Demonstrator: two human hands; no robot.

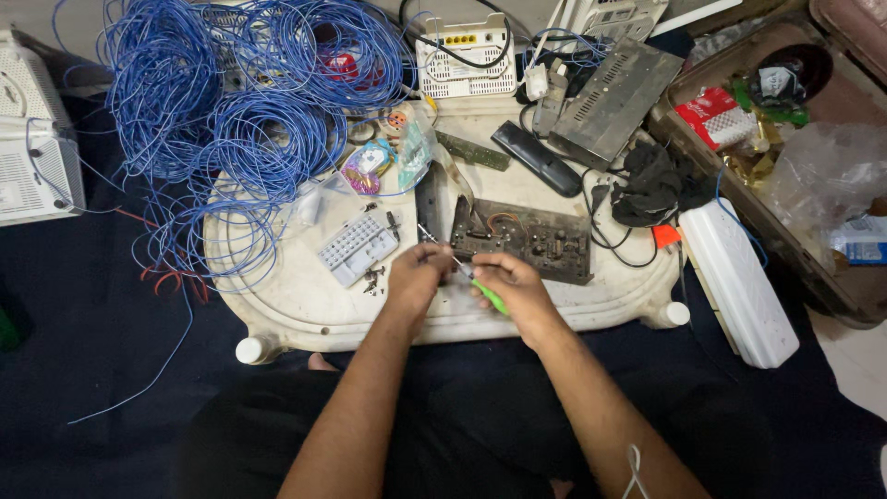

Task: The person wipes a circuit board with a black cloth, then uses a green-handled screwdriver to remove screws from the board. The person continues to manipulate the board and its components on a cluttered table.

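Right hand (514,288) gripping green screwdriver (491,298), tip by left hand (418,275), fingers closed on something too small to tell. Brown board (527,242) on white table (305,310), just beyond. Loose screws (373,279) out already; board not yet apart.

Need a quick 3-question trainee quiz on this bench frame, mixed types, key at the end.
1. True or false: the right hand holds a green-handled screwdriver.
2. The brown circuit board lies where? A) on the white tray B) in the open case C) on the blue wire coils
3. Fill in: the loose screws lie beside the grey ____.

Key: 1 true; 2 A; 3 vented cover.
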